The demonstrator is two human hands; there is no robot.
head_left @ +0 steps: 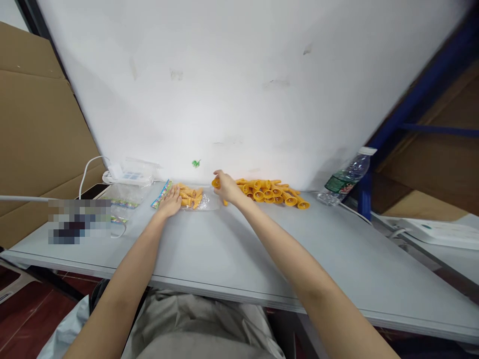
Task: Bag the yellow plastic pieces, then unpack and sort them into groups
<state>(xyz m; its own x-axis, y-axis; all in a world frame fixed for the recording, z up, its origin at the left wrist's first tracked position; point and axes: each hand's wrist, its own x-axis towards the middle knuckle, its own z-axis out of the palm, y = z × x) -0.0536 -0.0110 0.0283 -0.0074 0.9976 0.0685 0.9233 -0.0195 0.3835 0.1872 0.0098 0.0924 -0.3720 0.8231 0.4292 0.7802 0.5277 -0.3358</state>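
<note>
My left hand (170, 200) lies flat, fingers stretched out, on a clear plastic bag (194, 198) that holds several orange cone-shaped pieces. My right hand (226, 187) is closed round one orange cone piece (216, 183) just right of the bag's far end. A loose heap of the same orange pieces (273, 192) lies on the grey table (224, 249) to the right of that hand, against the white wall.
A stack of empty clear bags with colourful headers (125, 194) lies at the left, with a white power strip (127, 175) and cable behind it. A plastic water bottle (348, 177) lies at the right. Cardboard stands at far left, a blue rack post at right.
</note>
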